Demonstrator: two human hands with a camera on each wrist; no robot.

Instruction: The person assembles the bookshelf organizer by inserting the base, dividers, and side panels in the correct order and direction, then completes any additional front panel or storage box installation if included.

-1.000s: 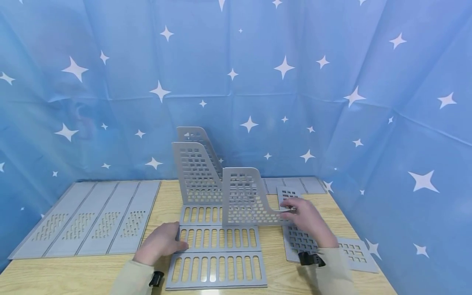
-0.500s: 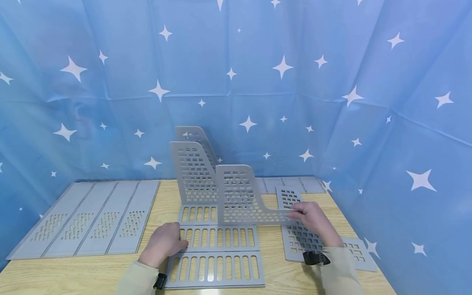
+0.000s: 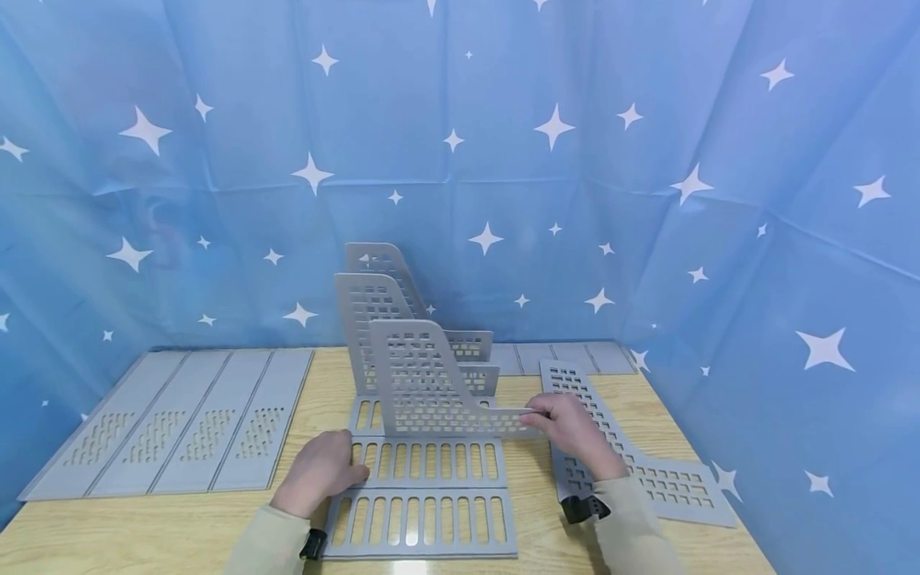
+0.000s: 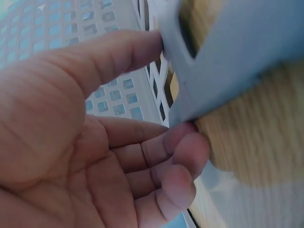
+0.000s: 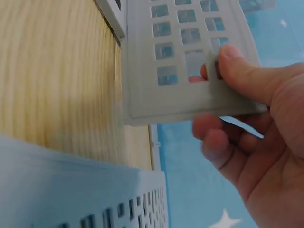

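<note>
My right hand (image 3: pixel 571 431) pinches the low front end of an upright grey perforated side panel (image 3: pixel 383 375), thumb on one face and fingertips behind. In the right wrist view the panel's end (image 5: pixel 180 102) shows square holes. The panel's lower edge stands along the back of a grey slotted base panel (image 3: pixel 431 484) on the table. With my left hand (image 3: pixel 319 475) I grip that base panel's left edge, thumb on top and fingers curled against the side. Two similar side panels stand upright behind, the nearer (image 3: pixel 374 279) partly hidden by the held one.
Several flat grey panels (image 3: pixel 168 383) with hole patterns lie at the left of the wooden table (image 3: pixel 180 535). An L-shaped perforated panel (image 3: pixel 643 461) lies flat at the right. More flat panels (image 3: pixel 571 358) lie along the back right, against the starry blue curtain (image 3: pixel 460 104).
My right hand has carried the upright side panel leftward over the slotted base, in front of the other standing panels. The left hand stays at the base's left edge.
</note>
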